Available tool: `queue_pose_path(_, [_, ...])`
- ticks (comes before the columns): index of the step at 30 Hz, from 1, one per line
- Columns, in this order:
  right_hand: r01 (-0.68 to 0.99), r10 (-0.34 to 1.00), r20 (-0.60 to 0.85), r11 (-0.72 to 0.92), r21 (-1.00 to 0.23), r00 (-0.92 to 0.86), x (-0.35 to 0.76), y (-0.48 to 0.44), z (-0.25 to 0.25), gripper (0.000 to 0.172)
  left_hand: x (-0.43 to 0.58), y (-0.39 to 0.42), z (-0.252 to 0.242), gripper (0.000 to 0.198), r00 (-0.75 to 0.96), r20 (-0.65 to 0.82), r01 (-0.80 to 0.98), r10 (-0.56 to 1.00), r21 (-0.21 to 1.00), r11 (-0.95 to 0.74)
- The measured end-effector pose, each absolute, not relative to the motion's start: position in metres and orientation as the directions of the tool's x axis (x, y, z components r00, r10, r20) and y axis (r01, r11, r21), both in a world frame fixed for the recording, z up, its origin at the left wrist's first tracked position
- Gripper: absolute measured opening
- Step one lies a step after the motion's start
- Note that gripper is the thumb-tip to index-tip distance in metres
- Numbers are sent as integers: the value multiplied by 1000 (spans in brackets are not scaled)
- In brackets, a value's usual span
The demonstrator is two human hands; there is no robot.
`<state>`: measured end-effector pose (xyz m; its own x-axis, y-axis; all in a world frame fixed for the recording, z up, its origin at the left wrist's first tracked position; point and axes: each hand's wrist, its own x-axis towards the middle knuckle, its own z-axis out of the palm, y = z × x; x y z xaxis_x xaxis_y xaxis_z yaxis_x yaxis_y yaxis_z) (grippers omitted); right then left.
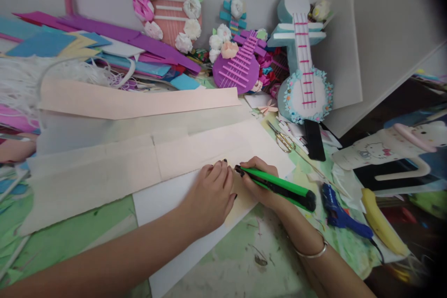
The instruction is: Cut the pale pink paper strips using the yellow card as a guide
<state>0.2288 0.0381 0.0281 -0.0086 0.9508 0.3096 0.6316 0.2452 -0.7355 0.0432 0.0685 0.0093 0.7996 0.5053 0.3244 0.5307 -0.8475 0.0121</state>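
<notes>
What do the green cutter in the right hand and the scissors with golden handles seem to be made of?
The long green-and-black cutter in the right hand looks like smooth plastic: even colour, rounded end. The small scissors with gold-coloured looped handles are probably polished metal: the loops shine, though plating is possible.

Softly, evenly lit, moderately bright, in pale, slightly washed-out tones. Palest on the white paper (157, 198) and cream sheets (104, 167) across the middle of the tabletop (223, 270). Faintly shadowed beneath the hands (211, 198), with a small glint on the bracelet (321, 250). Dimmer beyond the tabletop's right edge, fading to black at the view's right border. Slightly soft throughout, smeared around the white cords (21, 79) near the tabletop's far left corner. Wide-angle in look, with the tumbler (387, 146) and banana (382, 223) stretched slantwise toward the right border.
</notes>
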Motion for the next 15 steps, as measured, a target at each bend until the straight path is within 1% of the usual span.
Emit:
queue_pose_path(4, [653,955,296,242,-718,-28,230,37,27,11,43,69,10,50,800,332,529,500,2,-849])
queue_pose_path(10, [696,940,341,258,-670,-20,226,34,33,9,43,69,10,50,799,340,528,497,1,-849])
queue_pose_path(15, [685,942,335,250,-684,-9,223,31,37,7,44,69,12,49,804,311,531,507,8,-847])
